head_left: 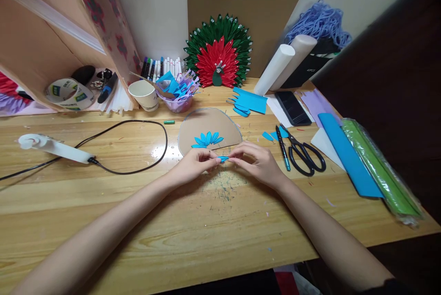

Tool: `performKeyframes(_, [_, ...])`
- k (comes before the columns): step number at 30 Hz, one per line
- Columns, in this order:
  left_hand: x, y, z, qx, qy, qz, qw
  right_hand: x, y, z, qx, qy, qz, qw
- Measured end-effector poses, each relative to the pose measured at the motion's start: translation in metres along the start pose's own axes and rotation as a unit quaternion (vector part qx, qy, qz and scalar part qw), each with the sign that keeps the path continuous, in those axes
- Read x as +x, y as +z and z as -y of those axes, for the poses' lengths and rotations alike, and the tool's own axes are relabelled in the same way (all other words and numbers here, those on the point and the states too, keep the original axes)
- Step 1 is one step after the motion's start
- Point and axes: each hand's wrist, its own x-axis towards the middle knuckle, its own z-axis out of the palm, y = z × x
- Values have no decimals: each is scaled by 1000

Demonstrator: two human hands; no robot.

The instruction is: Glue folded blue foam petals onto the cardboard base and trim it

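My left hand (195, 165) and my right hand (257, 161) meet over the wooden table (103, 221), fingers pinched together on a small blue foam petal (223, 159). Just beyond them lies a half-round cardboard base (210, 125) with several blue petals (207, 139) fanned out on its near edge. Black scissors (305, 152) and a teal pen (283, 148) lie right of my right hand.
A white glue gun (51, 145) with a looping black cord (138, 148) lies at the left. At the back stand a paper cup (144, 94), a bowl of blue scraps (177, 95), markers and a finished red-green peacock fan (218, 51). Blue and green sheets (365, 161) and a phone (292, 106) lie at the right.
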Motion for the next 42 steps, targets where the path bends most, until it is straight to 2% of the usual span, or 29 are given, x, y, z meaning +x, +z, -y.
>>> performKeyframes(8, [-1,0,2,12,1,4,1000,-1,0,-2,-11,-11,11,1000])
performKeyframes(18, [1,-2,0,19,-10,10,1000,0,-1,-1,-17,-61,21,998])
performKeyframes(24, [0,-2,0,14,-12,15,1000,0,0,0,-26,-77,9,997])
performKeyframes(42, [1,-2,2,-1,-7,4,1000,1,5,3,-11,-64,-21,998])
